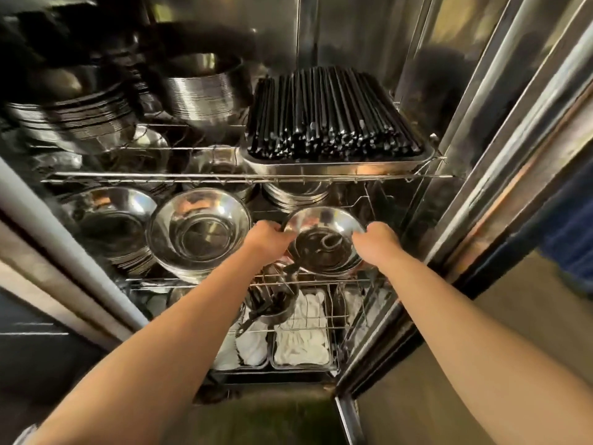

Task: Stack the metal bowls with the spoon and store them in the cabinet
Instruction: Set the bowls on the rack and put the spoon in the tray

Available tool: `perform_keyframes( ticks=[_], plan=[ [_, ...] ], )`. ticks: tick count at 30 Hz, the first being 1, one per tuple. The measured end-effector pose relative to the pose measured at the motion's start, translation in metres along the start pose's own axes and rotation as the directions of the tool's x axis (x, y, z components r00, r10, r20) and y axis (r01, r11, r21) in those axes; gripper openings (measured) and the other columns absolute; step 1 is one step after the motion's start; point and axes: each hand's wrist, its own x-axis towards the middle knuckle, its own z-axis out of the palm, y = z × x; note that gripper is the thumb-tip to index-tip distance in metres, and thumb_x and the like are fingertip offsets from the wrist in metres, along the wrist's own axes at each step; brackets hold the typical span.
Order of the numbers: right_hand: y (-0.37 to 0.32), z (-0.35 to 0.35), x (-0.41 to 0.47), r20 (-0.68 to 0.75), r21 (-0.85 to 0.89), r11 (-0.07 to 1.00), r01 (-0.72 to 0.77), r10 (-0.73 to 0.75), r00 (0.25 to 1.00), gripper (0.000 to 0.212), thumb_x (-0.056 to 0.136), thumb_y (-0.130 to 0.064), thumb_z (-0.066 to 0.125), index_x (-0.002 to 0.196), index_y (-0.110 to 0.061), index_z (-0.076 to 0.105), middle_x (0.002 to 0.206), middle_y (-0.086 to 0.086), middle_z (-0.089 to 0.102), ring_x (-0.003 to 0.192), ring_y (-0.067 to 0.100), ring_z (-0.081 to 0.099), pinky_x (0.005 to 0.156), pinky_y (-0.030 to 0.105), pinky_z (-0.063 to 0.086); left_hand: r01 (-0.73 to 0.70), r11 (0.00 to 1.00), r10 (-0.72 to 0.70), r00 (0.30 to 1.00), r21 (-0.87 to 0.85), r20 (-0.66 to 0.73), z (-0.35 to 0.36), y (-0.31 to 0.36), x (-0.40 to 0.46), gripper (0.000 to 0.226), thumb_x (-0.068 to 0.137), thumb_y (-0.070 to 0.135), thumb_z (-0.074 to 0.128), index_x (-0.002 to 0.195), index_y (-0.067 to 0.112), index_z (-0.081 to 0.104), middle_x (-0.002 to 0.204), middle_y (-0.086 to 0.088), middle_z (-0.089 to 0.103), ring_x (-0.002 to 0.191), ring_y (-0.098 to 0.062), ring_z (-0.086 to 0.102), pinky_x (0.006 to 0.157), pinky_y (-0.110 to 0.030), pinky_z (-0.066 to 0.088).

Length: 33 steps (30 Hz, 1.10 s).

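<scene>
A stack of shiny metal bowls (pixel 321 226) sits at the right of the cabinet's middle wire shelf (pixel 192 279). A spoon (pixel 332 242) lies curled inside the top bowl. My left hand (pixel 268 237) grips the stack's left rim and my right hand (pixel 377 242) grips its right rim. Both arms reach in from the bottom of the view. Whether the stack rests on the shelf or hangs just above it, I cannot tell.
Two other bowl stacks (pixel 199 232) stand left on the same shelf. Above, a tray of black chopsticks (pixel 333 123) and more stacked bowls (pixel 199 94). Below, white cloths in wire baskets (pixel 301 342) and a cup of utensils (pixel 272 300). The steel cabinet door (pixel 500 155) stands open at right.
</scene>
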Motion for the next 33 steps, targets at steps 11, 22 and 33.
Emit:
perform_keyframes(
  ticks=[11, 22, 33],
  plan=[
    [0.004, 0.007, 0.020, -0.082, -0.107, 0.980, -0.165, 0.157, 0.984, 0.038, 0.097, -0.031, 0.061, 0.127, -0.006, 0.059, 0.109, 0.014, 0.065, 0.093, 0.034, 0.062, 0.068, 0.032, 0.044, -0.025, 1.000, 0.023, 0.987, 0.009, 0.156, 0.025, 0.003, 0.033, 0.049, 0.089, 0.055, 0.064, 0.098, 0.007, 0.071, 0.092, -0.012, 0.079, 0.081, -0.026, 0.077, 0.081, -0.042, 0.062],
    [-0.007, 0.005, 0.006, -0.099, -0.302, 0.948, -0.100, 0.074, 0.992, 0.042, 0.096, -0.021, 0.063, 0.135, -0.009, 0.052, 0.122, 0.016, 0.065, 0.101, 0.035, 0.065, 0.060, 0.030, 0.044, 0.016, 0.999, -0.011, 0.988, -0.033, 0.153, 0.029, -0.006, 0.027, 0.027, 0.093, 0.038, 0.065, 0.074, 0.034, 0.046, 0.069, 0.013, 0.053, 0.078, -0.027, 0.072, 0.081, -0.047, 0.059],
    [-0.021, 0.022, -0.019, 0.162, -0.396, 0.879, 0.266, -0.218, 0.962, 0.032, 0.101, -0.021, 0.056, 0.132, -0.019, 0.065, 0.128, 0.010, 0.063, 0.105, 0.030, 0.065, 0.091, 0.045, 0.057, -0.081, 0.991, 0.065, 0.987, 0.109, 0.144, 0.017, -0.019, 0.006, 0.040, 0.094, 0.035, 0.060, 0.130, 0.018, 0.057, 0.106, 0.000, 0.069, 0.092, -0.028, 0.072, 0.078, -0.040, 0.058]
  ],
)
